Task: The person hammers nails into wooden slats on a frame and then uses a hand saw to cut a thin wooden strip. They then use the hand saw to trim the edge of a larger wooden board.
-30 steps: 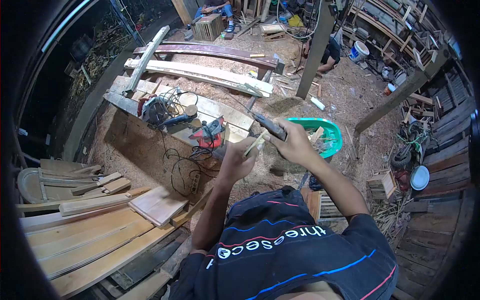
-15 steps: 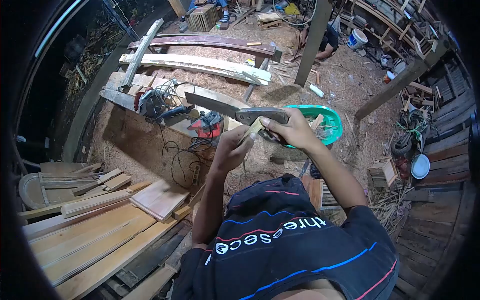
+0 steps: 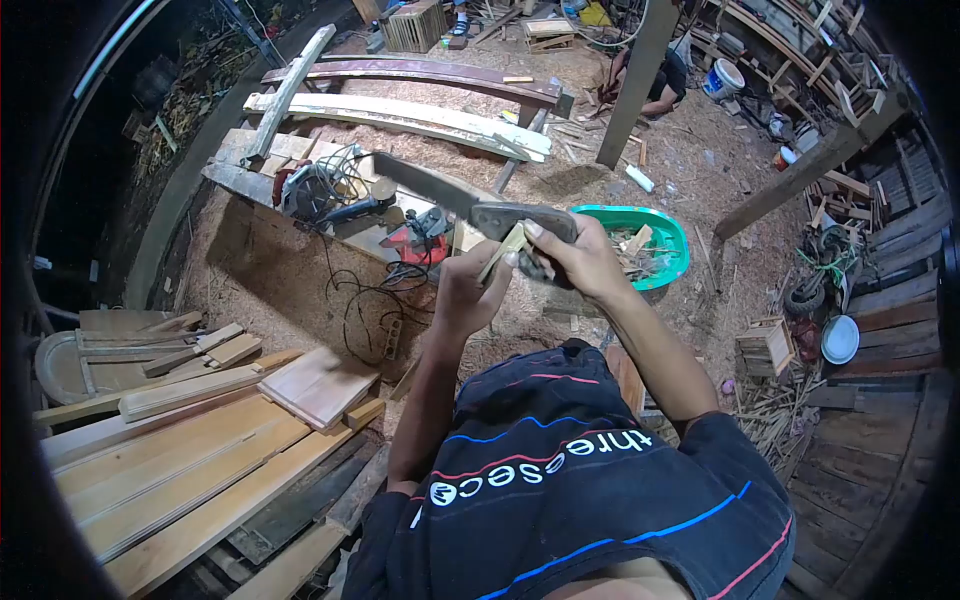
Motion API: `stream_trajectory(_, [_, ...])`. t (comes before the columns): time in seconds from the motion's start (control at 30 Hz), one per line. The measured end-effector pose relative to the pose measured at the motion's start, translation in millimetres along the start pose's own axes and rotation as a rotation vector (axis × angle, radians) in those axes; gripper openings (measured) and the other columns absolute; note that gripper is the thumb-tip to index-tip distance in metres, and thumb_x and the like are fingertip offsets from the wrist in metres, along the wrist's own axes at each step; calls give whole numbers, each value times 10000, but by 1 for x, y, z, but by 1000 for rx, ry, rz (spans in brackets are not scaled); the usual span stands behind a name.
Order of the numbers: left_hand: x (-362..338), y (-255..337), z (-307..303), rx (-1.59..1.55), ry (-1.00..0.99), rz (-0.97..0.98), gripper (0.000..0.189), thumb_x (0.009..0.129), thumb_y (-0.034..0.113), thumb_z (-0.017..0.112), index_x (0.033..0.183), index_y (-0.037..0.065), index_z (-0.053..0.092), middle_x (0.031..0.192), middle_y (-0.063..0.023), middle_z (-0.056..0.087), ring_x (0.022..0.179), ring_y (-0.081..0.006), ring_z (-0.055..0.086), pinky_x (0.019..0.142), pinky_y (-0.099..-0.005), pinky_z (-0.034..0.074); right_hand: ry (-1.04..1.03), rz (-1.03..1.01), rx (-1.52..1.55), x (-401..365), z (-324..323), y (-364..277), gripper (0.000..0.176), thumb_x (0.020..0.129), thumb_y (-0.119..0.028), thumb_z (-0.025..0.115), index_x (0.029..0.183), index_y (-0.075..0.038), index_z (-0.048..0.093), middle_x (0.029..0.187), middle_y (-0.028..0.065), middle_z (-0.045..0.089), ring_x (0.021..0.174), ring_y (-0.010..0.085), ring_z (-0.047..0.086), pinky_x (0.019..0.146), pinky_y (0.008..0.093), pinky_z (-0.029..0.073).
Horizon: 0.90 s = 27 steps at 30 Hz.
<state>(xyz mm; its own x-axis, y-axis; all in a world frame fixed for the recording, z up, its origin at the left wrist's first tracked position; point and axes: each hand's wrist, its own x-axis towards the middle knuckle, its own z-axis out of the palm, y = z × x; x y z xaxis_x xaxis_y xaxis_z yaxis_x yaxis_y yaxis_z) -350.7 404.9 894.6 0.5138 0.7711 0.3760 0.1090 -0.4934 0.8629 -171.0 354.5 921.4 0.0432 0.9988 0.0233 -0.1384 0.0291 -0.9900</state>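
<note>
My right hand (image 3: 588,262) is wrapped round the dark handle of a handsaw (image 3: 428,186), its blade pointing up and to the left. The right thumb presses on a short yellowish wood strip (image 3: 511,243) beside the handle. My left hand (image 3: 468,287) is closed on the lower end of that strip, just below the saw handle. Both hands meet in front of my chest. The fingers of my right hand behind the handle are partly hidden.
A green tub (image 3: 678,250) of wood scraps stands just beyond my right hand. A circular saw (image 3: 303,196) and a red power tool (image 3: 418,244) lie on boards ahead. Planks (image 3: 200,455) fill the lower left. Another person (image 3: 662,85) crouches behind a post (image 3: 636,85).
The saw blade has tilted slightly and looks blurred at its far end. My left hand has shifted a little, still on the strip. The whole view has moved slightly.
</note>
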Motion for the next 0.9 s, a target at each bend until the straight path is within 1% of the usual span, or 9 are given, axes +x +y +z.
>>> stream_trajectory(0.1, [4, 13, -6, 86, 29, -5, 179, 964, 105, 563, 1050, -33, 637, 742, -159, 602, 633, -227, 595, 587, -349, 457, 244, -174, -27, 1, 12, -6, 305, 992, -289, 620, 891, -1, 617, 710, -9, 589, 602, 54, 499, 544, 211, 379])
stream_trajectory(0.13, [8, 15, -7, 71, 86, 42, 207, 971, 114, 550, 1090, -36, 627, 787, -178, 615, 676, -268, 616, 619, -365, 469, 207, -99, -181, -1, -6, 3, 344, 975, -329, 641, 974, 14, 618, 791, -6, 589, 655, 45, 500, 562, 198, 373])
stream_trajectory(0.2, [11, 15, -12, 79, 136, 111, 288, 983, 133, 511, 1200, -37, 594, 925, -226, 628, 847, -386, 635, 749, -424, 484, 312, -220, -34, -1, -2, 5, 315, 989, -324, 617, 930, -15, 606, 747, -31, 556, 625, 37, 470, 563, 201, 370])
stream_trajectory(0.27, [14, 18, -17, 176, 173, 143, 278, 959, 134, 552, 1184, -16, 618, 913, -205, 633, 842, -381, 630, 757, -429, 481, 394, -311, 41, -4, 2, 8, 292, 993, -315, 608, 889, -43, 591, 705, -57, 525, 595, 26, 440, 546, 201, 340])
stream_trajectory(0.37, [14, 26, -21, 344, 158, 134, 263, 917, 145, 618, 1144, 17, 654, 913, -172, 645, 844, -369, 627, 752, -432, 476, 317, -166, -269, -12, -2, -9, 269, 990, -299, 612, 909, -43, 605, 692, -66, 517, 588, 19, 433, 534, 203, 316])
stream_trajectory(0.47, [15, 27, -20, 448, 149, 151, 244, 879, 163, 673, 1089, 40, 681, 910, -142, 651, 834, -350, 628, 731, -427, 468, 340, -235, -235, -7, 0, -14, 251, 982, -283, 626, 980, -33, 654, 692, -74, 515, 589, 10, 423, 528, 209, 305])
stream_trajectory(0.53, [14, 29, -19, 477, 141, 160, 231, 861, 170, 695, 1057, 50, 690, 895, -129, 648, 821, -339, 627, 719, -424, 464, 317, -171, -224, -8, 0, -23, 232, 963, -235, 657, 1003, -7, 668, 782, -41, 589, 701, 42, 514, 630, 228, 413])
stream_trajectory(0.7, [17, 37, -15, 484, 126, 202, 214, 829, 169, 720, 1018, 70, 696, 835, -109, 622, 791, -326, 618, 707, -424, 458, 243, -122, -249, -9, 8, -26, 301, 954, -292, 672, 954, 9, 674, 724, -53, 565, 672, 43, 486, 599, 238, 405])
stream_trajectory(0.9, [16, 46, -19, 526, 83, 209, 206, 825, 129, 738, 1001, 36, 684, 829, -145, 624, 786, -351, 630, 681, -424, 486, 149, -77, -255, -9, 4, -28, 304, 955, -296, 671, 938, 8, 673, 692, -57, 546, 656, 32, 453, 557, 243, 370])
